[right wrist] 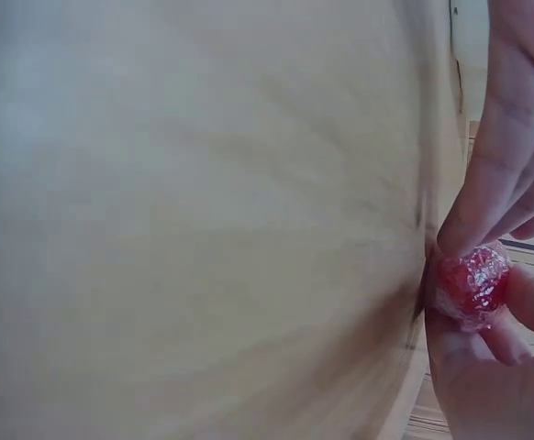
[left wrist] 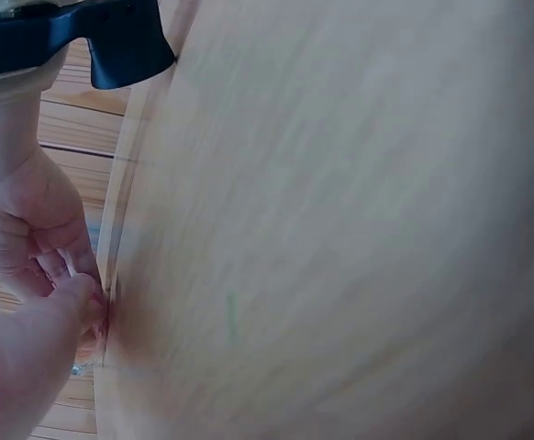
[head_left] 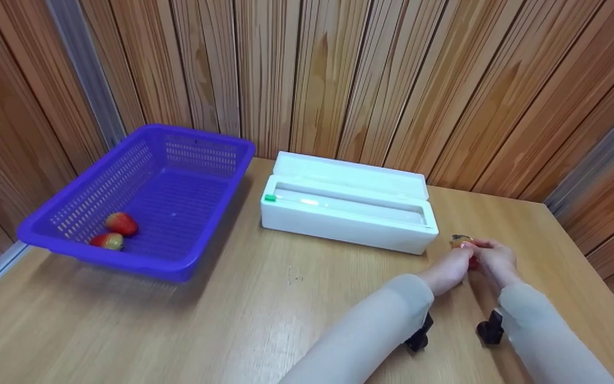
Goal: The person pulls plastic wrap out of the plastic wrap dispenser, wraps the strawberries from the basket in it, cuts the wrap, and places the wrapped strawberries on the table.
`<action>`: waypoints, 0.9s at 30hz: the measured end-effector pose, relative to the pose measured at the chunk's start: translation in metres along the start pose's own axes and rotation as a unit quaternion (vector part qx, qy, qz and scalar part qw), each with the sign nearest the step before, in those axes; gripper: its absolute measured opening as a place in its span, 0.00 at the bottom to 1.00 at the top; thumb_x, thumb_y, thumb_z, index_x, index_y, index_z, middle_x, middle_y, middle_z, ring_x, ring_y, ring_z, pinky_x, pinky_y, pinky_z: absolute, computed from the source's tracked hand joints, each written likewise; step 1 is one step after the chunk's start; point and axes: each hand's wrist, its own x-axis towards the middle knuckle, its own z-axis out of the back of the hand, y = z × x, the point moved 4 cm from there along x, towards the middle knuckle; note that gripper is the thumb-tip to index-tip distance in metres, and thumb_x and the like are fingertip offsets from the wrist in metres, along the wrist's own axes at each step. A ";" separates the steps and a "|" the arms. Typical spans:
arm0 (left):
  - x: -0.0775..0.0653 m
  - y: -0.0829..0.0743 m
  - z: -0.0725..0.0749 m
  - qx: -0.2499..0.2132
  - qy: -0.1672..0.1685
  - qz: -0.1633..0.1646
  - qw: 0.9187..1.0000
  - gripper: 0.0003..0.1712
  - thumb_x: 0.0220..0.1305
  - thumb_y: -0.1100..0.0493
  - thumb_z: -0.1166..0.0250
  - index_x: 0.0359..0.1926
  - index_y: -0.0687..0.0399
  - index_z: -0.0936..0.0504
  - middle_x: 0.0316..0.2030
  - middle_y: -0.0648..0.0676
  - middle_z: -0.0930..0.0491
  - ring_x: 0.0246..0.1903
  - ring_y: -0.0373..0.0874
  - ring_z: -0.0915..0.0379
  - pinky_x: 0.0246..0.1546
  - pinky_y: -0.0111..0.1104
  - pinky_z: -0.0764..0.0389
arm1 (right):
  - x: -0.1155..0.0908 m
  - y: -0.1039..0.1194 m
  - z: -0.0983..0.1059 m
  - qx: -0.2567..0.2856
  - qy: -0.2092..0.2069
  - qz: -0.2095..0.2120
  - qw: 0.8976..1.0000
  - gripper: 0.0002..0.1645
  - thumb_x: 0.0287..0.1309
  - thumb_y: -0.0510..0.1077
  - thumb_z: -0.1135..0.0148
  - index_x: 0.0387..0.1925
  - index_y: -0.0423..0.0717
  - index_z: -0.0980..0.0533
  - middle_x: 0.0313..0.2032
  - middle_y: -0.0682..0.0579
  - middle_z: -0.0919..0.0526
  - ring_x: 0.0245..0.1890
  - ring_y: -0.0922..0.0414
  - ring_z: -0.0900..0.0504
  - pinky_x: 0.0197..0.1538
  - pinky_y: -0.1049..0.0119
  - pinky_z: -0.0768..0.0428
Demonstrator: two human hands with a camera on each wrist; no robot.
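At the right of the table, my left hand (head_left: 448, 271) and right hand (head_left: 493, 261) meet around a red strawberry (right wrist: 473, 282) covered in shiny clear film. Fingers and thumbs pinch it from several sides in the right wrist view, low against the table. Just beyond the fingertips a second reddish-orange fruit with a dark green top (head_left: 462, 240) shows, partly hidden by the hands. In the left wrist view the hands nearly cover the fruit.
A white box (head_left: 347, 232) with its lid raised stands left of the hands, a clear film roll (head_left: 349, 207) inside. A purple basket (head_left: 216, 218) at the left holds two red-and-yellow strawberries (head_left: 122, 224). Wood-panelled walls (head_left: 333, 80) enclose the wooden table (head_left: 248, 298).
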 end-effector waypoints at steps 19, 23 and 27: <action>-0.001 0.004 0.013 0.018 -0.054 -0.014 0.998 0.20 0.63 0.53 0.56 0.54 0.49 0.31 0.53 0.44 0.28 0.54 0.35 0.35 0.58 0.32 0.36 | -0.009 0.006 -0.012 -0.012 0.021 -0.019 1.000 0.32 0.54 0.45 0.45 0.57 0.39 0.44 0.44 0.51 0.34 0.44 0.57 0.32 0.46 0.71 0.25; -0.006 0.002 0.016 0.044 -0.068 -0.021 0.996 0.20 0.62 0.54 0.55 0.54 0.50 0.30 0.51 0.45 0.28 0.51 0.34 0.34 0.56 0.31 0.35 | -0.015 0.009 -0.013 -0.018 0.023 -0.013 0.999 0.36 0.55 0.46 0.46 0.60 0.38 0.49 0.46 0.50 0.35 0.46 0.56 0.32 0.56 0.65 0.29; -0.018 0.001 0.024 0.098 -0.051 -0.030 0.993 0.20 0.63 0.52 0.55 0.55 0.48 0.31 0.52 0.44 0.28 0.49 0.34 0.34 0.55 0.32 0.34 | -0.024 0.010 -0.016 -0.049 0.012 -0.020 0.999 0.46 0.56 0.50 0.47 0.65 0.37 0.61 0.55 0.43 0.42 0.55 0.50 0.39 0.64 0.58 0.40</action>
